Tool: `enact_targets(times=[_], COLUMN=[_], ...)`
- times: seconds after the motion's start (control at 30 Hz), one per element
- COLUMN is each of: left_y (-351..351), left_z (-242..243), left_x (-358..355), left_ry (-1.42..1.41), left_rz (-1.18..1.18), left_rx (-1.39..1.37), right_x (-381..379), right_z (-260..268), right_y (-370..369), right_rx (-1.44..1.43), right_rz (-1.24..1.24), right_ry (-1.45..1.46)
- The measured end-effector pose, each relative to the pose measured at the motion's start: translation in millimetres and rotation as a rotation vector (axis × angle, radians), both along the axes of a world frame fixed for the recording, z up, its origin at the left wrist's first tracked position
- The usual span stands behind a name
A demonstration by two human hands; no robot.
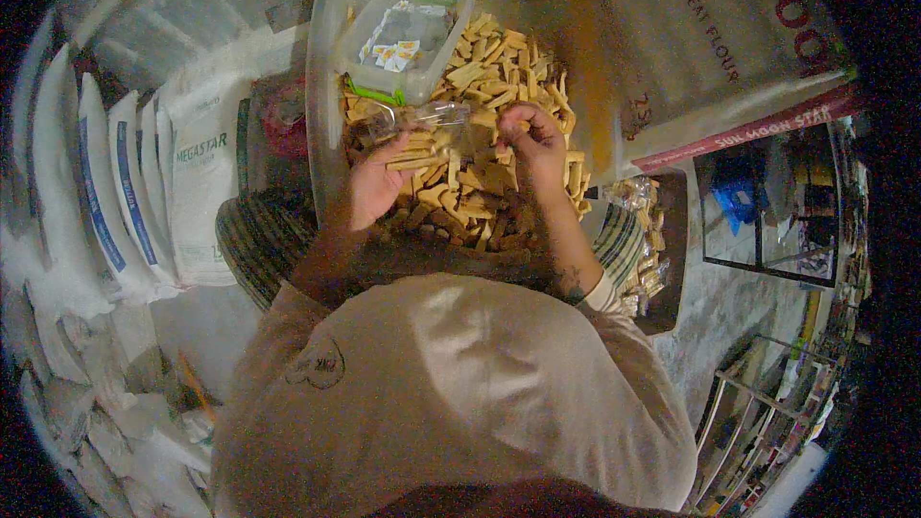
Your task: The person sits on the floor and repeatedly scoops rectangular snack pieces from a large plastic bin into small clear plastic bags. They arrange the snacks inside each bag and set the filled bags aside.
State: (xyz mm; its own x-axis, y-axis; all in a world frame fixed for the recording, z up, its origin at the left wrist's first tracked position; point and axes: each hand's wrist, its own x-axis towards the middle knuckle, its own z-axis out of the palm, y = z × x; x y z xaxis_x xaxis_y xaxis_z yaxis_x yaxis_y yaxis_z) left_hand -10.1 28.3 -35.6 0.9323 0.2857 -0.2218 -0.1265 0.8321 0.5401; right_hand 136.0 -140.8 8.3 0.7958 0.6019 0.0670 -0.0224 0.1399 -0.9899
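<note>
Before me stands a large translucent plastic tub, heaped with golden stick-shaped biscuit pieces. My left hand holds a clear plastic bag over the heap, with several sticks lying in it along my fingers. To the right of the bag, my right hand has its fingertips pinched together on a small biscuit piece. A smaller clear box with green clips rests on the heap at the far side. Small white printed packets or cards lie inside it.
White flour sacks stand upright at the left. A big printed flour sack is at the upper right. Beside my right knee sits a brown crate with filled clear bags. Farther right are a dark-framed panel and a metal rack.
</note>
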Motion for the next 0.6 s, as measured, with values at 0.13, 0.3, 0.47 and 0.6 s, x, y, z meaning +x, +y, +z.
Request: enact_targets(times=[0.13, 0.3, 0.47, 0.6], left_y=[-10.4, -5.5, -23.7, -38.4], left_z=[5.8, 0.5, 1.5, 13.3], left_x=[-10.0, -10.5, 0.9, 1.2], left_ry=[-0.007, 0.156, 0.091, 0.029], left_rz=[-0.020, 0.018, 0.002, -0.071], left_rx=[-0.029, 0.043, -0.056, 0.096], right_x=[-18.7, -22.9, -10.2, -18.6], right_z=[13.4, 12.2, 5.4, 5.5], right_y=[-14.5, -25.9, -23.0, -35.5], right_rx=[-0.030, -0.156, -0.316, -0.294], right_rz=[0.052, -0.145, -0.093, -0.169], right_ry=[0.024, 0.014, -0.389, -0.445])
